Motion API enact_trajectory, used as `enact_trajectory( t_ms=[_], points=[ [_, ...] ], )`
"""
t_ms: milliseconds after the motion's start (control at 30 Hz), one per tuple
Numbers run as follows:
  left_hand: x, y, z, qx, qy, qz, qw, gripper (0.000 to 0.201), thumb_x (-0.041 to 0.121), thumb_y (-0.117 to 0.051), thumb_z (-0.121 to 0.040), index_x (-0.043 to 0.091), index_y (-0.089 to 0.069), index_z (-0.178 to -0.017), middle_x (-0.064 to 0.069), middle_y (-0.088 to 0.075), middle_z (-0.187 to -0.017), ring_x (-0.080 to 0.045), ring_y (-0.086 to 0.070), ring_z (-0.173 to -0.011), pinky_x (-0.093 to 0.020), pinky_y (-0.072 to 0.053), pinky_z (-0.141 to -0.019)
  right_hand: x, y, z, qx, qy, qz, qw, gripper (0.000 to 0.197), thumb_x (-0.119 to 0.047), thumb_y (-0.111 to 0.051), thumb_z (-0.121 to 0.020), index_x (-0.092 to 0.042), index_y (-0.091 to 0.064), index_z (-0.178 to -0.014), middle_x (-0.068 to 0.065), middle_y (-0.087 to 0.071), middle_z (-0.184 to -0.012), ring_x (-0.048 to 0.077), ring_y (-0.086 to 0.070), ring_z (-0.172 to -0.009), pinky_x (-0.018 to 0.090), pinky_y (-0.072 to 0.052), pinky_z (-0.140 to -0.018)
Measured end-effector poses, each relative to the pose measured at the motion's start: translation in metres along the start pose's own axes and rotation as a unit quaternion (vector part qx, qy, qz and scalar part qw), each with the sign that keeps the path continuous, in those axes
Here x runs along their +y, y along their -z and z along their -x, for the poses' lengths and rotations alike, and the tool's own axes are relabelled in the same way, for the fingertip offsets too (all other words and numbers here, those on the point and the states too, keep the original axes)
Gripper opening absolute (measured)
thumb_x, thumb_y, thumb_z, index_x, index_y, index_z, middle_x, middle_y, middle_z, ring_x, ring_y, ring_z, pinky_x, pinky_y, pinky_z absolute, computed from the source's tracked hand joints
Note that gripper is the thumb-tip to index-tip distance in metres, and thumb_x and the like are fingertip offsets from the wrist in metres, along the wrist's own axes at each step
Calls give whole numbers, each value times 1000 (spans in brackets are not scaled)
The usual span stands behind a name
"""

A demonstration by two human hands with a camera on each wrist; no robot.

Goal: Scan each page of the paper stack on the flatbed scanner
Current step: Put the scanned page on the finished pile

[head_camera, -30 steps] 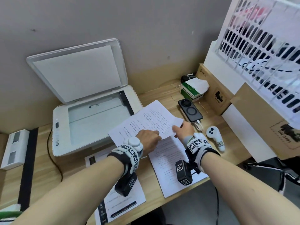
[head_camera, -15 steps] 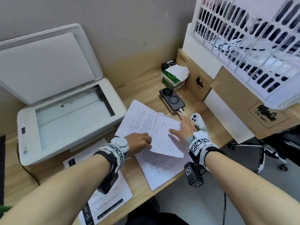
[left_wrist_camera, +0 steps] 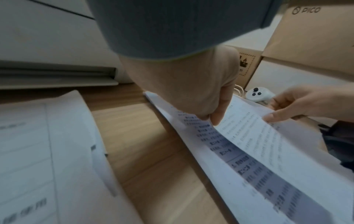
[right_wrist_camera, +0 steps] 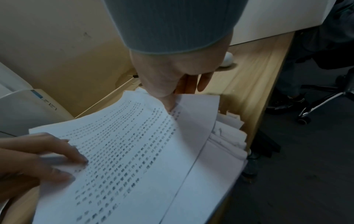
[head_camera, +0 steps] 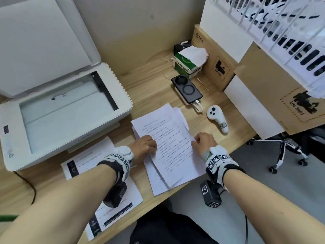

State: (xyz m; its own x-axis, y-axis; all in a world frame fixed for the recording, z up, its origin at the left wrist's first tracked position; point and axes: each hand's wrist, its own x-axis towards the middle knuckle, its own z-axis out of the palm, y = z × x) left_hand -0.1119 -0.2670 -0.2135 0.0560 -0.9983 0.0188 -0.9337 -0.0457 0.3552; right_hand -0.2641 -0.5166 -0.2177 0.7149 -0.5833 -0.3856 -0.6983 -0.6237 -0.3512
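Note:
The white flatbed scanner [head_camera: 66,110] sits at the left of the desk with its lid up and its glass bare. The paper stack [head_camera: 158,184] lies near the desk's front edge. A printed top sheet [head_camera: 168,138] lies over it, slightly raised. My left hand [head_camera: 146,147] grips that sheet's left edge, and in the left wrist view the left hand [left_wrist_camera: 210,115] has its thumb on the top sheet [left_wrist_camera: 258,136]. My right hand [head_camera: 204,140] pinches the right edge. In the right wrist view the right hand [right_wrist_camera: 172,97] has its thumb on the top sheet [right_wrist_camera: 124,144] above the fanned stack [right_wrist_camera: 226,144].
A black phone [head_camera: 187,89], a white controller [head_camera: 218,118] and a green tissue box [head_camera: 188,63] lie behind the stack. Cardboard boxes [head_camera: 219,67] line the right side under a white basket [head_camera: 281,23]. Printed sheets [head_camera: 105,213] lie under my left forearm. A chair base [head_camera: 284,152] stands past the desk's right edge.
The printed sheet has swung away from the scanner's corner and come down in line with the stack. Both hands moved with it and now hold its side edges.

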Motion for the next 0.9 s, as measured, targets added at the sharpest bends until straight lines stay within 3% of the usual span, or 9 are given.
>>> enact_trajectory(
  t_ms=[67, 200, 333, 467, 533, 600, 700, 767, 900],
  points=[
    [-2, -9, 3, 11, 7, -4, 1000, 19, 1, -77, -73, 17, -70, -68, -2, -68, -91, -26, -56, -86, -33, -39, -77, 1, 1, 9, 18, 10, 7, 1000, 16, -22, -62, -84, -10, -60, -73, 8, -61, -82, 30, -56, -82, 41, -49, -65],
    [0, -12, 3, 32, 28, -19, 999, 17, 7, -80, -71, 21, -70, -67, -3, -67, -97, -23, -52, -96, -35, -35, -87, -1, 7, 23, 32, 12, -2, 999, 14, -21, -60, -84, -17, -54, -72, 2, -56, -85, 24, -51, -85, 41, -48, -71],
    [1, -2, 7, 32, 87, -15, 996, 17, 6, -78, -66, 22, -71, -67, -8, -66, -105, -31, -58, -106, -47, -38, -100, -5, 7, 31, -35, -30, -23, 999, 17, -21, -60, -79, -19, -49, -66, 2, -57, -73, 25, -53, -66, 31, -38, -56],
    [-1, -6, 12, -24, 117, 3, 993, 17, 5, -63, -59, 18, -72, -64, -10, -68, -100, -34, -64, -96, -42, -48, -81, -7, -3, 35, -127, -44, 19, 991, 18, -28, -63, -78, -16, -55, -68, 4, -59, -68, 24, -52, -59, 27, -34, -53],
    [-4, -16, 17, -52, 146, 33, 987, 22, 0, -62, -63, 15, -74, -73, -11, -65, -109, -34, -62, -100, -44, -54, -73, -3, -9, 32, -155, -45, 54, 985, 20, -33, -63, -77, -13, -59, -74, 4, -61, -69, 24, -55, -59, 27, -38, -54],
    [-2, -21, 23, -62, 179, 42, 981, 24, 7, -55, -70, 15, -74, -83, -9, -61, -114, -32, -58, -103, -43, -54, -71, -3, -12, 28, -136, -49, 85, 986, 26, -37, -63, -76, -14, -57, -84, 4, -61, -77, 25, -59, -66, 28, -39, -56],
    [9, -14, 29, -33, 223, 34, 974, 18, 13, -53, -72, 14, -69, -78, -5, -58, -97, -27, -57, -90, -34, -47, -59, -8, -17, 24, -56, -43, 107, 992, 52, -37, -73, -79, -7, -47, -113, 11, -54, -110, 33, -59, -97, 34, -40, -68],
    [14, -7, 32, -31, 254, 24, 966, 19, 16, -51, -77, 14, -69, -79, -3, -57, -93, -25, -56, -88, -31, -42, -59, -12, -21, 21, -34, -34, 109, 993, 61, -38, -76, -80, -3, -45, -119, 14, -51, -118, 36, -57, -103, 35, -38, -72],
    [21, -5, 34, -145, 285, 77, 944, 21, 10, -52, -81, 15, -71, -88, 0, -60, -97, -20, -58, -92, -29, -44, -70, -10, -24, 12, -38, -32, 91, 995, 63, -39, -76, -83, 0, -45, -122, 17, -52, -121, 37, -55, -107, 37, -37, -73]
  ],
)
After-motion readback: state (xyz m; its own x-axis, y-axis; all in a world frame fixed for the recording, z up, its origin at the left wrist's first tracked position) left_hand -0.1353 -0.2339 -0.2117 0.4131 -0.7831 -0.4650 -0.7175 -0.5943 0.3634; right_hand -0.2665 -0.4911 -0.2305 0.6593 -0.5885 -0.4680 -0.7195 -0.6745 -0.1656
